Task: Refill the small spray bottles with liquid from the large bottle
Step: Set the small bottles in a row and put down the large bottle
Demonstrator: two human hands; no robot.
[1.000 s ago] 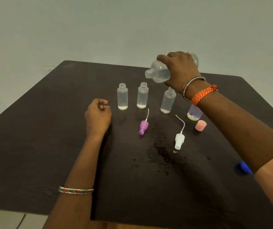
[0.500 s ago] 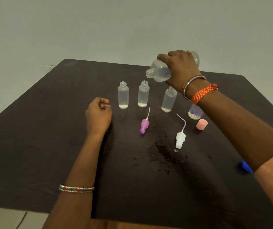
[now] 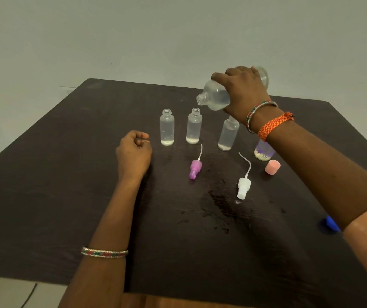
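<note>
My right hand (image 3: 243,92) grips the large clear bottle (image 3: 214,97), tipped on its side with its open neck pointing left, just above the middle small bottle (image 3: 194,126). Three uncapped small clear bottles stand in a row on the dark table (image 3: 67,174): the left one (image 3: 167,127), the middle one, and the right one (image 3: 228,135), partly behind my wrist. Each holds a little liquid at the bottom. My left hand (image 3: 134,152) rests on the table as a loose fist, left of the row, holding nothing.
A purple spray head (image 3: 194,168) and a white spray head (image 3: 243,187) lie in front of the bottles. A pink cap (image 3: 272,166) sits beside a fourth small bottle with purple print (image 3: 263,152). Spilled liquid (image 3: 224,205) wets the table. A blue object (image 3: 331,223) lies at right.
The large bottle's neck has dipped slightly lower toward the middle small bottle. My left hand has stayed where it was.
</note>
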